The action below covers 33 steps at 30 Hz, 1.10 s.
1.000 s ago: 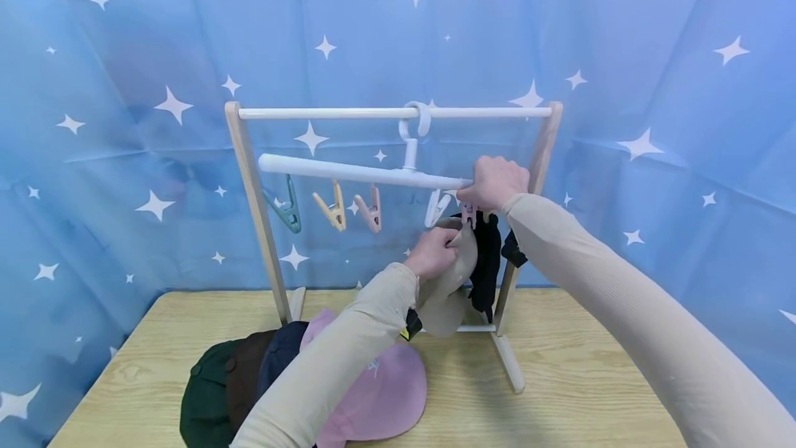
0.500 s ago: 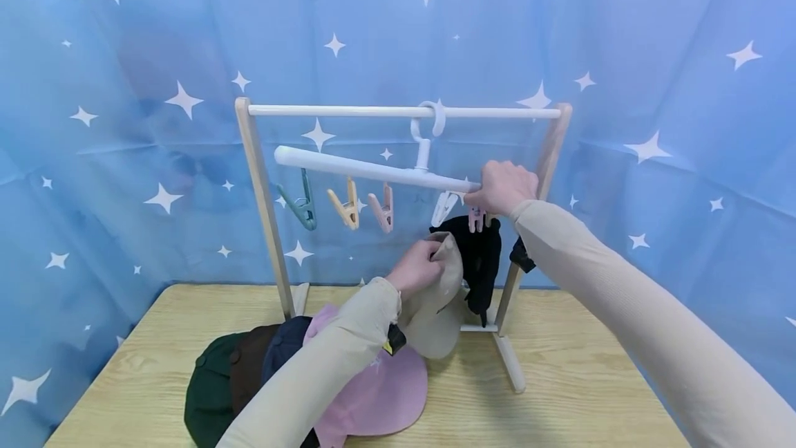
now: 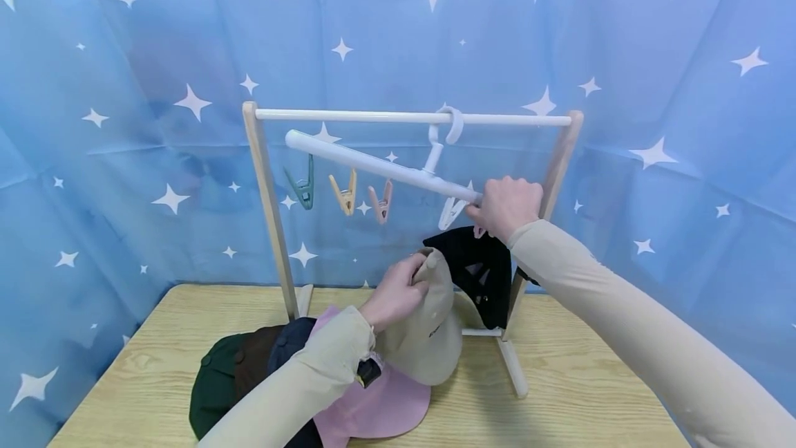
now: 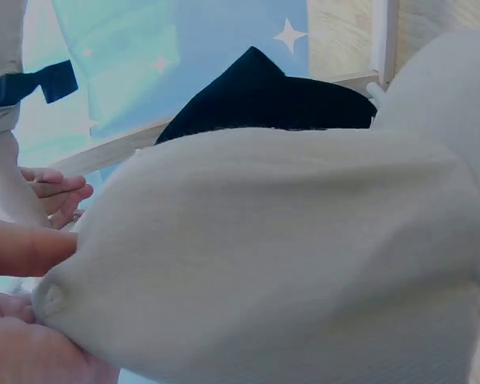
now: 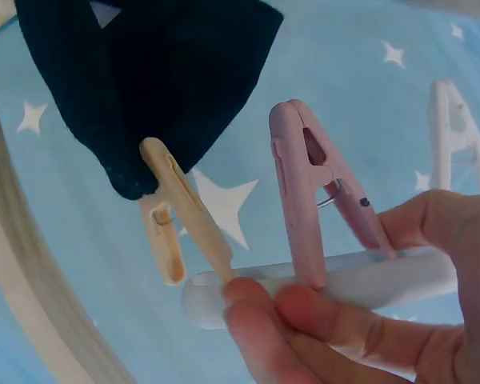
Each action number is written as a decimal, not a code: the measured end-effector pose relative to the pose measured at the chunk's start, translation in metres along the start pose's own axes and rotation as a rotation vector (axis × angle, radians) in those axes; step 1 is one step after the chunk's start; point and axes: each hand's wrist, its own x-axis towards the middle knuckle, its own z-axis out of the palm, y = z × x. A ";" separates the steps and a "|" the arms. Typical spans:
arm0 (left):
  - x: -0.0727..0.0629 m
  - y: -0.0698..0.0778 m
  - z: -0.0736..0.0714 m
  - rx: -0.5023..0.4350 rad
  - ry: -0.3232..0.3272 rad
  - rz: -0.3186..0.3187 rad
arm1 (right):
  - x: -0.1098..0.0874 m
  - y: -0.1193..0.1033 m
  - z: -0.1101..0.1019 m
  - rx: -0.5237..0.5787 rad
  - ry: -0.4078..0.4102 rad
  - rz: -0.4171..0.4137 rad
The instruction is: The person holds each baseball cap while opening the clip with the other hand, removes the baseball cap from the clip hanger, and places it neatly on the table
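My left hand pinches the edge of a beige cap, which hangs low beside the rack; in the left wrist view the cap's pale cloth fills most of the picture. My right hand is at the right end of the white hanger, which tilts down to the right. Up close, its thumb and fingers pinch the legs of a pink clip on the bar, and the clip's tips look together with nothing between them. Beside it, a yellow clip holds a black cap.
Green, yellow, pale pink and white clips hang along the hanger. The hanger hooks over the rack's top rail. Dark green, brown, navy and pink caps lie on the wooden table.
My left hand has drawn the beige cap down and left, away from the pink clip. My right hand has lowered slightly, and the hanger tilts more steeply.
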 end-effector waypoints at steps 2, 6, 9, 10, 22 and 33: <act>-0.006 -0.001 -0.001 -0.019 -0.011 -0.014 | 0.000 0.000 0.001 -0.023 0.034 -0.012; -0.017 -0.004 -0.003 -0.058 -0.040 -0.045 | 0.001 0.002 0.004 -0.040 0.082 -0.026; -0.026 -0.006 -0.004 -0.074 -0.041 -0.046 | 0.001 0.005 0.007 -0.020 0.099 -0.026; -0.029 -0.008 -0.004 -0.079 -0.036 -0.046 | 0.001 0.006 0.008 -0.011 0.106 -0.027; -0.066 -0.038 -0.005 -0.288 0.054 -0.205 | -0.005 0.020 0.013 0.135 0.096 -0.150; -0.091 -0.068 -0.020 -0.193 0.084 -0.336 | 0.001 0.042 0.027 0.467 -0.018 -0.339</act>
